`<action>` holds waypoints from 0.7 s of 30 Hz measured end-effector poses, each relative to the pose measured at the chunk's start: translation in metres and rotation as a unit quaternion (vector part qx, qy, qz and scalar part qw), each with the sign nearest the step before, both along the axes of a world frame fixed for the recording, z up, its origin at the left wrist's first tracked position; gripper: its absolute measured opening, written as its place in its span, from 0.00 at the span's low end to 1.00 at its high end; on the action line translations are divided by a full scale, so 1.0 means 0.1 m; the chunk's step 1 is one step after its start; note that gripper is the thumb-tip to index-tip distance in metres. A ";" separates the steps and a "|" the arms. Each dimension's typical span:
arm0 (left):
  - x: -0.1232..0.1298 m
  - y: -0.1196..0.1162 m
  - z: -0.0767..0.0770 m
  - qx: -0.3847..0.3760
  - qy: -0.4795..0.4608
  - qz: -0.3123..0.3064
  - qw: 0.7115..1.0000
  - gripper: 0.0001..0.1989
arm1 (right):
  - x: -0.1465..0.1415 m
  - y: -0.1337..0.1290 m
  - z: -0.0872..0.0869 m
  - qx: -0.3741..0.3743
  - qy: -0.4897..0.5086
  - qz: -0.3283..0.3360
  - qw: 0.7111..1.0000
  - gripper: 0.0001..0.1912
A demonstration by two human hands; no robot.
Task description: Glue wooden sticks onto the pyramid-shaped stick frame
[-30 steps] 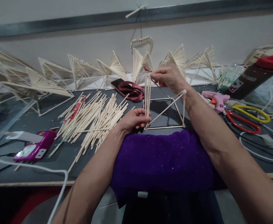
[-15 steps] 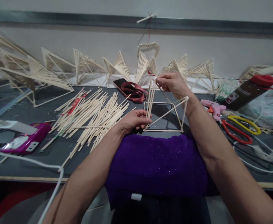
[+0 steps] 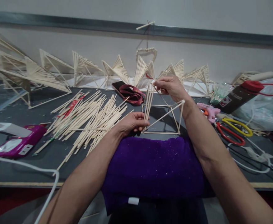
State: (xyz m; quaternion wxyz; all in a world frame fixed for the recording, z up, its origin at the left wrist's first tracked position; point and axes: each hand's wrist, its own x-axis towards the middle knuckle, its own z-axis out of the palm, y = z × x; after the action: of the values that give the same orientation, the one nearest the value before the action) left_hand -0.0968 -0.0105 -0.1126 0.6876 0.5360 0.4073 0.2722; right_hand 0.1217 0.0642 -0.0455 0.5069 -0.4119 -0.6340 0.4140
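Observation:
A pale wooden stick frame (image 3: pixel 165 115) stands on the dark table just beyond a purple cloth (image 3: pixel 155 165). Several sticks (image 3: pixel 148 101) rise along its left corner. My left hand (image 3: pixel 130 123) pinches the lower ends of those sticks at the frame's front left corner. My right hand (image 3: pixel 170 87) pinches their upper ends at the top of the frame. A loose heap of the same sticks (image 3: pixel 92 116) lies to the left of my left hand.
Finished stick shapes (image 3: pixel 117 70) line the wall at the back. A pink glue gun (image 3: pixel 207 109), red and yellow scissors (image 3: pixel 234 130) and white cables lie to the right. A magenta device (image 3: pixel 17 143) and a white cord lie at left; a phone with red ribbon (image 3: pixel 128 91) behind.
The sticks' upper ends have tilted slightly to the right under my right hand. Both hands keep their grip. The view has shifted a little.

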 end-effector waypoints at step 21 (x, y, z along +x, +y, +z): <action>0.06 -0.01 0.27 -0.034 0.065 0.014 0.997 0.10 | 0.39 -0.43 0.61 0.017 -0.131 -0.113 0.985 0.06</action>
State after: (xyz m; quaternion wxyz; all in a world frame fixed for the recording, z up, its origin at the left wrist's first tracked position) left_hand -0.0911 -0.0120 -0.0860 0.6738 0.5231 0.4674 0.2321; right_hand 0.1608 0.0208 0.0153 0.4699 -0.5232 -0.6512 0.2855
